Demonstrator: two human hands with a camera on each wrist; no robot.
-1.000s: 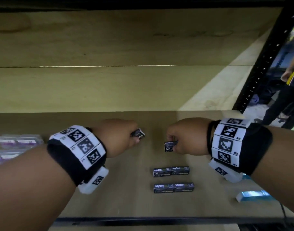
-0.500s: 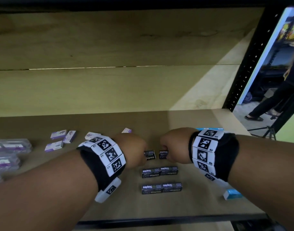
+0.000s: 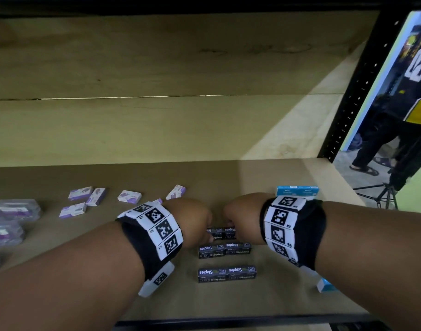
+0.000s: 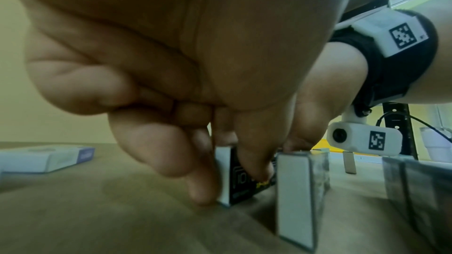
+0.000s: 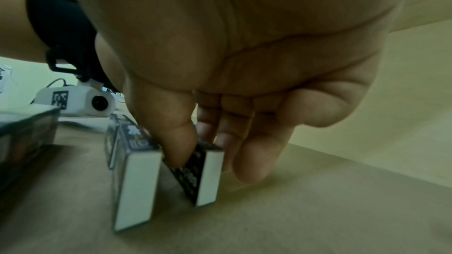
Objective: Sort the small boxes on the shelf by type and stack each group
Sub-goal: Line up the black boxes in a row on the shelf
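Both my hands have come down from mid-air to the shelf [image 3: 264, 304]. Nearest me, low in the frame, lies a row of two black staple boxes [image 3: 226, 273]; a second row [image 3: 225, 250] lies just behind it. Behind that, at centre, my left hand [image 3: 192, 222] pinches one black box [image 4: 240, 184] between thumb and fingers, resting on the shelf, and my right hand [image 3: 242, 217] pinches another [image 5: 195, 171] likewise. Purple boxes [image 3: 85, 199] lie farther back at left, blue boxes [image 3: 297, 190] at right.
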